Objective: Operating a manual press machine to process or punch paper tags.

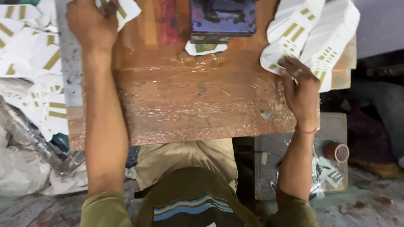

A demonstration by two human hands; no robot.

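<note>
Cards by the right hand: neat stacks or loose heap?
Stacked. The cards lie in fanned, overlapping rows by the right hand, edges roughly aligned.

The blue metal press [223, 13] is cut off by the top edge, so only its base shows, and that base covers most of a white card [205, 48] lying under it. The left hand [89, 22] hides part of the gold-striped card [118, 5] it grips, whose top also runs past the edge. The right hand [302, 92] covers the lower corner of the stacked white cards [312, 28]; their small printing is too blurred to make out.
</note>
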